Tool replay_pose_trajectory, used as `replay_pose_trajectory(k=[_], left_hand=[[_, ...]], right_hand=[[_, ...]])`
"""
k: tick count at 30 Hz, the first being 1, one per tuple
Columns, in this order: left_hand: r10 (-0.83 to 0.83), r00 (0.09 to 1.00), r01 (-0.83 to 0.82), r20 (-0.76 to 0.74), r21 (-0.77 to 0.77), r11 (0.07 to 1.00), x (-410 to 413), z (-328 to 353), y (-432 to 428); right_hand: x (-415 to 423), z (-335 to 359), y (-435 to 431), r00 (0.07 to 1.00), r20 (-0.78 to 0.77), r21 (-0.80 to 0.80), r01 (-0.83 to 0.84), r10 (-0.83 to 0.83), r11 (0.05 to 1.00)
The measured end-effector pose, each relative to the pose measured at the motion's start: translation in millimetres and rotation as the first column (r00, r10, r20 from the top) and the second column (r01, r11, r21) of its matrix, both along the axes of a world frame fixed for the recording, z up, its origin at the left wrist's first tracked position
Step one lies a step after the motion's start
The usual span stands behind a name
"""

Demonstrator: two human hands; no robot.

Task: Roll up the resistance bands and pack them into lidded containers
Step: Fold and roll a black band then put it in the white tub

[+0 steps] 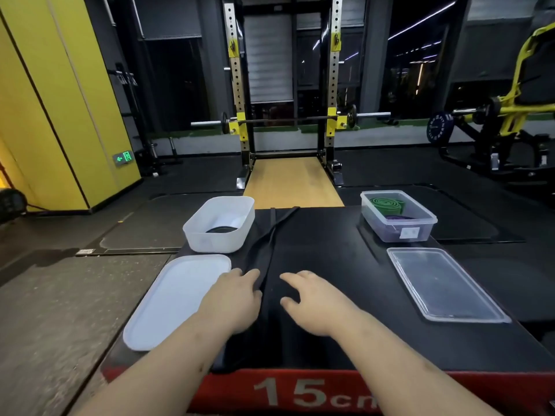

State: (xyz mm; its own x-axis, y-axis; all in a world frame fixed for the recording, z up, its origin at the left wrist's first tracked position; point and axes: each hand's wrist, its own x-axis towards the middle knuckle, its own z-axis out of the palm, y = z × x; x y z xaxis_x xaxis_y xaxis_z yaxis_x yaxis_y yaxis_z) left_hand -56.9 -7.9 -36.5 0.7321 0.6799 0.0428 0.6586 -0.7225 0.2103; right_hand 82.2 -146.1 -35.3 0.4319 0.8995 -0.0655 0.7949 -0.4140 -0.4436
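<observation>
Both hands rest on black-topped counter (345, 340) w/ red front. L hand (232, 298): fingers (249, 274) close together, pressing on long black resistance band (268, 238). R hand (315, 301) just beside it, fingers spread, tips down. Band runs from hands to far edge. White opaque lid (174, 301) lies at left, clear plastic lid (444, 283) at right. Beyond: open white plastic tub (210, 238) w/ rolled black band (220, 229); open clear plastic tub (387, 226) w/ green roll (386, 204) + purple roll (399, 219).
</observation>
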Motion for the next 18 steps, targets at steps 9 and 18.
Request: replay_pose_trajectory(k=[9, 18], left_hand=[[0.041, 0.999, -0.041, -0.029, -0.013, 0.999, 3, -25, -10], [0.240, 0.968, -0.242, -0.069, -0.030, 0.970, 14, -15, -8]], right_hand=[[-19, -35, -1, 1.000, -0.002, -0.004, 0.007, -0.007, 1.000], [-20, -30, -11, 0.999, -0.042, 0.072, 0.007, -0.004, 0.997]])
